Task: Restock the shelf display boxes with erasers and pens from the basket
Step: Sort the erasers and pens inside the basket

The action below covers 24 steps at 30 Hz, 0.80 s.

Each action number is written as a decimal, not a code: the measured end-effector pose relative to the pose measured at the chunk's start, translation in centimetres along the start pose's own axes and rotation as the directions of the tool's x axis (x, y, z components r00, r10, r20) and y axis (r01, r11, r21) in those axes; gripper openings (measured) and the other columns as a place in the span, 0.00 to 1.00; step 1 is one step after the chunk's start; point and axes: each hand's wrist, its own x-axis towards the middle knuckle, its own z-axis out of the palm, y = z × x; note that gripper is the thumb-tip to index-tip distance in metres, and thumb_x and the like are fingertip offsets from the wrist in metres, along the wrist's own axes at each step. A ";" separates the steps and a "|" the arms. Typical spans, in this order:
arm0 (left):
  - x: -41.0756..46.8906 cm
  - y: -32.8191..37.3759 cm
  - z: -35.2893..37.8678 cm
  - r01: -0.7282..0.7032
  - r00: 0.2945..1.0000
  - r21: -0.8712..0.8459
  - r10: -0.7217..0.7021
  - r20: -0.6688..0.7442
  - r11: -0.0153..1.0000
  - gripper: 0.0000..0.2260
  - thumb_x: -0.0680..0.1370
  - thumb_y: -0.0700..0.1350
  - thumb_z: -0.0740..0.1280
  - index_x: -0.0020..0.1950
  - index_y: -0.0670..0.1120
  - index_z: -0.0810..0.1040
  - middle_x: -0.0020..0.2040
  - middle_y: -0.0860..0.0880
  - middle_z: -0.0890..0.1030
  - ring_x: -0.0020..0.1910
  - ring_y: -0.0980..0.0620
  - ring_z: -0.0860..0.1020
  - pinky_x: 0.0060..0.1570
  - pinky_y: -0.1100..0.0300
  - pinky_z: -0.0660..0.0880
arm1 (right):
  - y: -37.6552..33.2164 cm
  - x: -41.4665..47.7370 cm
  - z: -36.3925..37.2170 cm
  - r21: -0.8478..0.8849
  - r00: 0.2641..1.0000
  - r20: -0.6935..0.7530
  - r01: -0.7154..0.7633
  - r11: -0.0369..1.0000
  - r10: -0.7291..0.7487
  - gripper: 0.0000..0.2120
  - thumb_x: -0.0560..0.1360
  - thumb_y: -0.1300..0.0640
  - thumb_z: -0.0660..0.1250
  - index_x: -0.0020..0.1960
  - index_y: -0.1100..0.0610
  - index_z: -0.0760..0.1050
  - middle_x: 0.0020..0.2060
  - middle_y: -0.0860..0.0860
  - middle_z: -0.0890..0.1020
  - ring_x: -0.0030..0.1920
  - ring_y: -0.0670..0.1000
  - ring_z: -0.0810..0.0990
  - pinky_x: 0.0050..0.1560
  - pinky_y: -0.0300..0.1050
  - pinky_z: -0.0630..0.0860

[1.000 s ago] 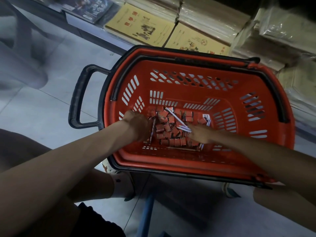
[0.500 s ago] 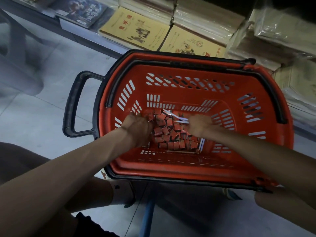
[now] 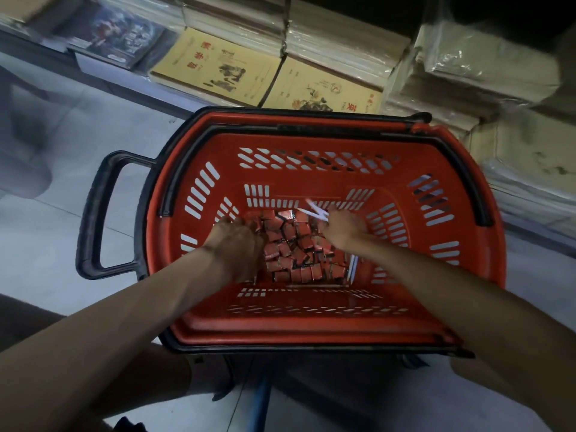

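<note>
Head view, going from the left: the black side handle [image 3: 93, 213] of the red basket [image 3: 311, 332] sticks out over the pale floor tiles [image 3: 46, 244], and inside the near-left of the basket floor my left hand [image 3: 237, 244] lies palm down on the edge of the heap of small red erasers [image 3: 296, 244]. A second ago this hand sat a little further left with the fingers curled at the heap's rim; now it has slid in over the erasers, fingers spread and bent down into them. I cannot tell whether its grip has closed on any, because the back of the hand hides the fingertips. In the middle the erasers are bunched tighter than before, pushed together between my two hands. To the right, my right hand [image 3: 343, 227] has moved from the near-right of the heap up to its far side, and its grip is now closed around a few white pens [image 3: 314, 212], whose ends stick out toward the far wall of the basket. More pens [image 3: 353, 268] lie loose on the basket floor just beside my right forearm. I judge that the gathering step is nearly done on the right and only begun on the left; nothing has left the basket yet. Beyond the basket, stacks of yellow exercise books [image 3: 218, 67] sit on the low shelf; no display boxes are in view.
</note>
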 end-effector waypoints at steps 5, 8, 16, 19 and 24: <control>0.2 0.5 0.3 0.007 1.000 0.021 -0.008 0.029 1.000 0.19 0.84 0.58 0.59 0.71 0.50 0.73 0.69 0.46 0.77 0.69 0.44 0.74 0.68 0.48 0.70 | 4.6 -2.5 0.6 0.033 0.944 0.214 -0.263 0.964 0.250 0.22 0.84 0.48 0.58 0.63 0.64 0.79 0.56 0.62 0.84 0.53 0.62 0.84 0.40 0.45 0.73; 0.1 0.5 0.5 0.004 0.998 0.035 -0.006 0.064 0.999 0.20 0.85 0.58 0.57 0.72 0.50 0.72 0.69 0.46 0.77 0.69 0.44 0.74 0.67 0.48 0.71 | 5.6 -3.0 0.6 0.048 0.886 0.310 -0.377 0.925 0.345 0.15 0.81 0.60 0.62 0.62 0.67 0.79 0.56 0.62 0.85 0.53 0.60 0.86 0.34 0.43 0.77; -0.5 -0.2 1.5 0.006 0.994 0.052 -0.012 0.107 0.999 0.17 0.85 0.55 0.58 0.70 0.49 0.73 0.64 0.46 0.80 0.65 0.44 0.78 0.64 0.49 0.74 | 2.2 -3.8 0.9 -0.374 0.992 0.104 -0.029 0.927 0.073 0.19 0.77 0.74 0.60 0.63 0.60 0.79 0.58 0.57 0.83 0.59 0.58 0.83 0.52 0.50 0.81; -0.4 -0.3 1.6 0.011 0.992 0.062 -0.019 0.127 0.998 0.18 0.84 0.56 0.59 0.70 0.50 0.75 0.64 0.47 0.80 0.64 0.44 0.79 0.63 0.48 0.76 | 2.1 -3.3 2.1 -0.269 0.963 0.252 0.165 0.949 -0.096 0.10 0.76 0.65 0.69 0.57 0.59 0.79 0.52 0.56 0.82 0.55 0.57 0.83 0.46 0.47 0.78; -0.2 -0.6 1.9 0.035 0.991 0.024 -0.038 0.130 0.999 0.15 0.84 0.55 0.60 0.67 0.51 0.76 0.63 0.49 0.81 0.64 0.46 0.79 0.64 0.48 0.75 | 2.0 -4.3 4.2 -0.277 0.900 0.381 0.328 0.903 -0.210 0.22 0.77 0.63 0.69 0.70 0.59 0.70 0.59 0.56 0.80 0.58 0.57 0.81 0.54 0.48 0.77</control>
